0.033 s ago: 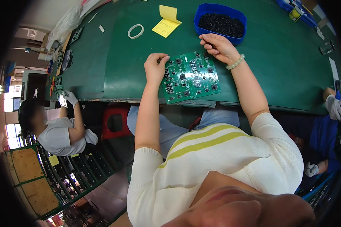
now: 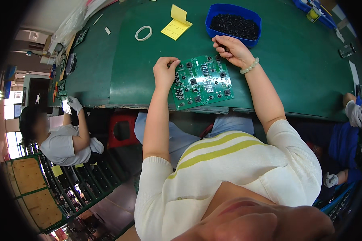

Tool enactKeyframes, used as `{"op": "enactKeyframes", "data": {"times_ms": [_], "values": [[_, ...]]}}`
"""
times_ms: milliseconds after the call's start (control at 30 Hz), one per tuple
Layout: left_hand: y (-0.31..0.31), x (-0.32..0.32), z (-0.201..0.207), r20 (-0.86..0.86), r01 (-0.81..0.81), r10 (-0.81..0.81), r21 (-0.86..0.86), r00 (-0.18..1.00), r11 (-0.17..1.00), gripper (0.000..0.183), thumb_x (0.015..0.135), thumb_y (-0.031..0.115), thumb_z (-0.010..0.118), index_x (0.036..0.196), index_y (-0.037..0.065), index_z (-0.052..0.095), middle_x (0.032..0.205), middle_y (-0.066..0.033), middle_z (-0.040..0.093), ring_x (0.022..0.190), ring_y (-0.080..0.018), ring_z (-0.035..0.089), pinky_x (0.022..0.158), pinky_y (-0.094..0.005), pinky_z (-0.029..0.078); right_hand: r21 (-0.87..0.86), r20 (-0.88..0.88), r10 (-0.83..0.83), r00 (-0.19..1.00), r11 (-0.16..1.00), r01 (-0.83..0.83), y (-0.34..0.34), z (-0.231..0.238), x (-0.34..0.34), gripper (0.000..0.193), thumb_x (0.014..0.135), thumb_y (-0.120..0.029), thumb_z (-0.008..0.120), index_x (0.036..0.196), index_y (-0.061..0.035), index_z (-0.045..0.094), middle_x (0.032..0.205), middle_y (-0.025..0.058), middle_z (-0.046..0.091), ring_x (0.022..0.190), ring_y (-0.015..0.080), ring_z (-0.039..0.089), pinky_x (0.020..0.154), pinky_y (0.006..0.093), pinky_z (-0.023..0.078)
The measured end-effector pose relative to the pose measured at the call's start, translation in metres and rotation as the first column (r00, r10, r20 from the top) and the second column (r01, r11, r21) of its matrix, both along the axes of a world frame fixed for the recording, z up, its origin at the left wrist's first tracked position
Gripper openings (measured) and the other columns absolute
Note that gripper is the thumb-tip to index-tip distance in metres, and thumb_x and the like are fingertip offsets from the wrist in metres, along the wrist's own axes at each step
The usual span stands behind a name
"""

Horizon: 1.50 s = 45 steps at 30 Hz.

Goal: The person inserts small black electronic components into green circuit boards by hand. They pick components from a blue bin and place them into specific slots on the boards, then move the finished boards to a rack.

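Note:
A green circuit board [image 2: 202, 83] with small displays, a chip and black buttons lies near the table's front edge. My left hand [image 2: 165, 72] is closed on the board's upper left edge, thumb and fingers pinching it. Past the board's upper right corner, my right hand [image 2: 234, 50] is raised with its fingertips pinched and the other fingers curled. Whatever it may hold is too small or hidden to make out. Just beyond this hand stands a blue bin [image 2: 208, 25] full of small black parts [image 2: 235, 26].
On the green table [image 2: 136, 76] lie a yellow note pad [image 2: 175, 29] and a whitish ring [image 2: 144, 33]. A glass jar [image 2: 347, 50] stands far right. At left a gloved person [image 2: 70, 142] works; another gloved hand [image 2: 354, 114] shows at right.

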<state>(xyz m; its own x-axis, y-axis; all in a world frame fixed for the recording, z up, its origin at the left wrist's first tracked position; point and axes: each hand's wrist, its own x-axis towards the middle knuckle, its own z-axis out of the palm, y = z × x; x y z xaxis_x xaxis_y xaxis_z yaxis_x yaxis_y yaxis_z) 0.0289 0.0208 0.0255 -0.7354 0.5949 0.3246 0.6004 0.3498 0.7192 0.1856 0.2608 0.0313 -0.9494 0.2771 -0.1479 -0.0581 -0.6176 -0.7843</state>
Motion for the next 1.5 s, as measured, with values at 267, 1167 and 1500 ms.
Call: {"op": "enactKeyframes", "data": {"times_ms": [267,1167,1500], "values": [[0.001,0.006,0.002,-0.183,0.033,-0.057,-0.128,0.981,0.991,0.009,0.084,0.011,0.069,0.087,0.004,0.073,0.089,-0.0128,0.067,0.081,-0.0314,0.066,0.074,-0.0398,0.053,0.200,0.012,-0.049,0.999,0.979,0.045,-0.007,-0.005,-0.005,0.020,0.096,-0.012,0.062,0.109,0.0025,0.067,0.088,0.0015,0.061,0.069,0.0027,0.049,0.051,0.0158,0.037],[-0.026,0.030,-0.028,0.131,-0.181,0.153,0.237,0.979,0.954,0.019,0.093,0.010,0.062,0.109,0.001,0.066,0.111,-0.0110,0.059,0.092,-0.0204,0.061,0.075,-0.0304,0.051,0.900,0.136,-0.159,0.978,0.432,-0.055,-0.012,-0.019,-0.017,0.020,0.078,-0.022,0.077,0.091,-0.0063,0.078,0.062,0.0019,0.061,0.056,0.0091,0.051,0.055,0.0271,0.042],[-0.035,0.031,-0.052,0.069,-0.138,0.123,0.304,0.990,0.943,0.013,0.094,0.012,0.062,0.100,0.004,0.070,0.116,-0.0105,0.058,0.096,-0.0195,0.060,0.077,-0.0302,0.050,0.974,0.118,-0.166,0.979,0.212,-0.081,-0.020,-0.004,-0.018,0.022,0.080,-0.025,0.074,0.088,-0.0046,0.077,0.073,0.0117,0.071,0.064,0.0192,0.065,0.063,0.0317,0.051]]}}
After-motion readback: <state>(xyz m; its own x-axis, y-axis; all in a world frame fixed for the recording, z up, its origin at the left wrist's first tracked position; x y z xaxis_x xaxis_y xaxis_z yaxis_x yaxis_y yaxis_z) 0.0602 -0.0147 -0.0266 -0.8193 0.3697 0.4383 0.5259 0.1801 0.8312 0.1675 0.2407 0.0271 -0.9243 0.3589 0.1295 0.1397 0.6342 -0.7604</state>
